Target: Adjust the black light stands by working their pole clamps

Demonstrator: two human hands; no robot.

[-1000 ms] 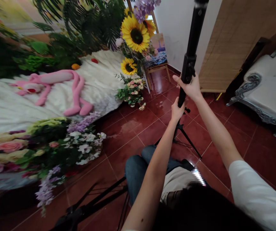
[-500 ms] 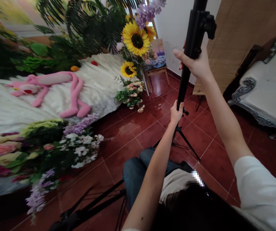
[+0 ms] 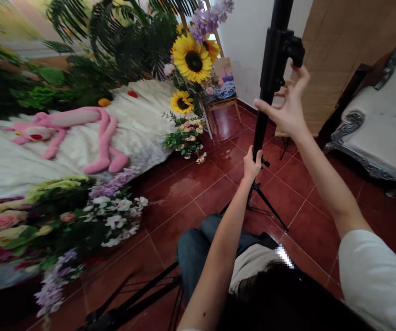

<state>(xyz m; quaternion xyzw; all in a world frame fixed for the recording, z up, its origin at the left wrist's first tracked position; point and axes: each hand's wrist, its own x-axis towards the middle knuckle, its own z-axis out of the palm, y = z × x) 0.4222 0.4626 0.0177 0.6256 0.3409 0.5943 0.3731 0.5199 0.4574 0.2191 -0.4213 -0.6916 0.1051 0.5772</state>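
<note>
The right hand [image 3: 286,106] has just come off the black tripod stand pole [image 3: 260,128], and its fingers spread open just beside the clamp knob [image 3: 297,51]. The left hand [image 3: 252,165] grips the pole low down. The 2 hands are apart. The pole stands on red floor tiles [image 3: 173,197].

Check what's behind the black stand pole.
Behind the black stand pole: a white wall on the left, a woven bamboo screen on the right. The strip directly behind it is covered, and the left hand wraps and hides part of the pole.
</note>
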